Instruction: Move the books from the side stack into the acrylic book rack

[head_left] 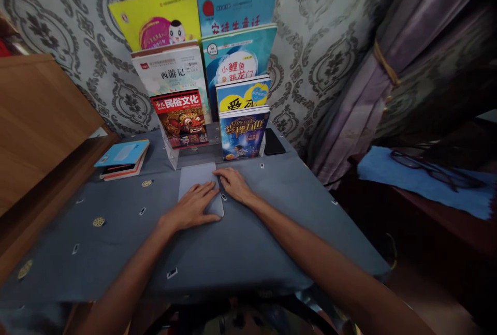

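Observation:
A flat grey tablet-like slab (194, 175) lies on the grey tablecloth (272, 221) in front of a clear tiered book stand (173, 156). My left hand (192, 205) rests flat on the slab, fingers stretched out. At the slab's right edge my right hand (233, 184) lies with its fingers spread and touching that edge. Neither hand holds anything. The stand carries several colourful books, among them a red-covered one (180, 117) at front left and a dark blue one (243, 133) at front right.
A small stack of books (124, 158) with a light blue cover lies at the table's left. A black phone (274, 142) sits right of the stand. A wooden cabinet (34, 117) stands to the left, a purple curtain (373, 81) to the right, and glasses (430, 169) rest on blue cloth.

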